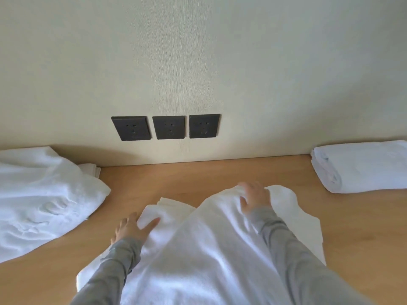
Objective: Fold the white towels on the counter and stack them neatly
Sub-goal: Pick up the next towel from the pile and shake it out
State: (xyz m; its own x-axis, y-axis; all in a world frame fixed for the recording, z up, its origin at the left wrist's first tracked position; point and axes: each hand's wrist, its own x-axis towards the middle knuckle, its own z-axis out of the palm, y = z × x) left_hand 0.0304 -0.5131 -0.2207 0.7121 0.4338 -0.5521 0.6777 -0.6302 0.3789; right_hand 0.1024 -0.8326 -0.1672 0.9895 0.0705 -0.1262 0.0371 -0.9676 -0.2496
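A white towel (pixel 202 249) lies spread on the wooden counter (pixel 154 183) in front of me, rumpled and partly doubled over. My left hand (pixel 132 227) rests flat on its left edge, fingers apart. My right hand (pixel 253 199) lies on the towel's far right part with fingers spread, pressing the cloth. Both arms wear grey sleeves. A heap of unfolded white towels (pixel 44 199) sits at the left. A folded towel stack (pixel 361 168) lies at the far right against the wall.
The counter ends at a pale wall (pixel 198 62) with three dark sockets (pixel 168 127) just above the surface. A small folded white cloth (pixel 91 169) peeks out behind the left heap. Bare wood shows between the towels.
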